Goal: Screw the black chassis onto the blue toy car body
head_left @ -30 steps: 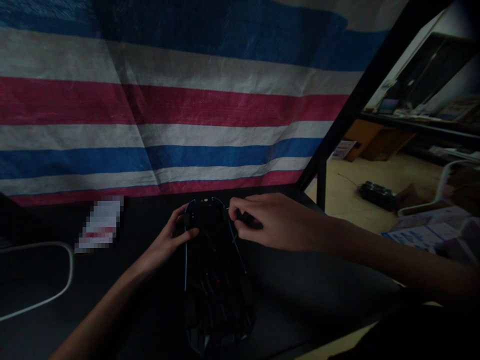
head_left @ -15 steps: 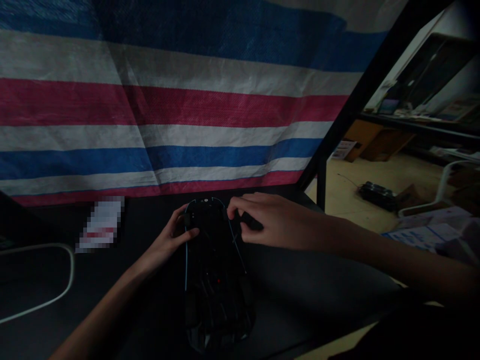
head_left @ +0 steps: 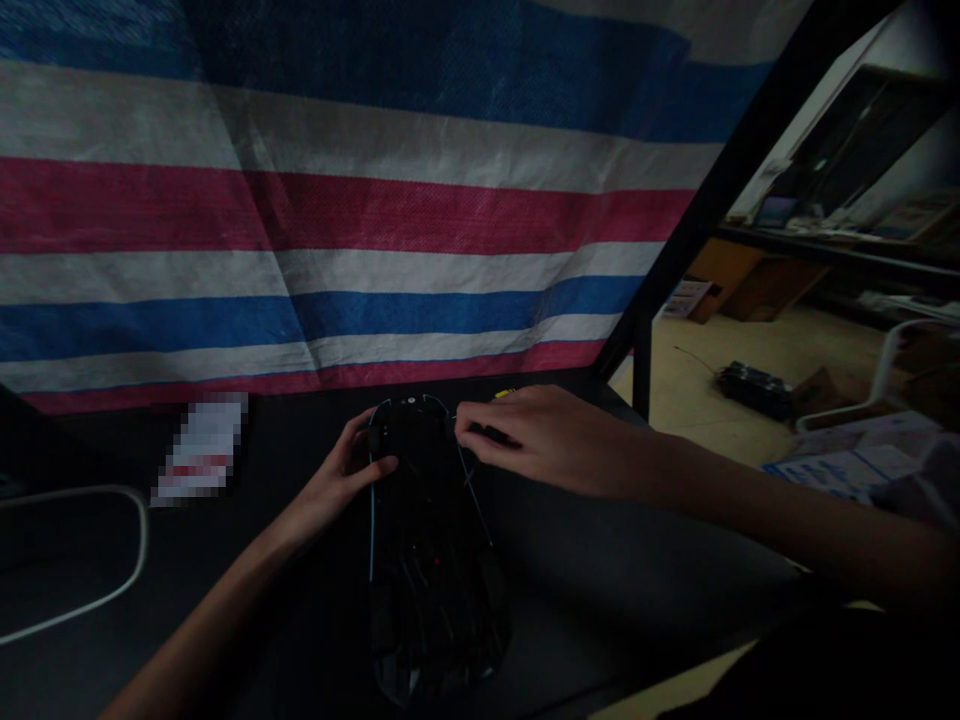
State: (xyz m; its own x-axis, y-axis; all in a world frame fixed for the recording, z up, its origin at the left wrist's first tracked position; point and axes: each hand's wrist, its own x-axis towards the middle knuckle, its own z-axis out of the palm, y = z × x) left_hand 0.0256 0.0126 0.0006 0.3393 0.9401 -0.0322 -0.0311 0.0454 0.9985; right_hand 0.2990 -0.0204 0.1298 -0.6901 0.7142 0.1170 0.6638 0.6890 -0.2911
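Observation:
A dark toy car (head_left: pixel 431 520) lies with its underside up on the black table, thin light-blue lines along its edges and a small red spot near its middle. My left hand (head_left: pixel 352 460) grips its far left side, thumb on the underside and fingers round the edge by the wheel. At the far right corner, my right hand (head_left: pixel 525 440) is closed, fingertips close to the wheel area. A dark tool with a yellow part (head_left: pixel 505 393) shows above its knuckles; most of it is hidden in the grip, so its kind is unclear.
A striped woven sheet (head_left: pixel 420 220) hangs behind the black table (head_left: pixel 300 590). A blurred-out pale packet (head_left: pixel 201 450) lies left, near a white curved frame (head_left: pixel 142 540). Beyond the black post (head_left: pixel 642 365), boxes and a dark device (head_left: pixel 754 388) are on the floor.
My right hand has turned at the wrist, its fingers drawn closer together, and a yellow part now shows above it. My left hand and the toy car stay in place.

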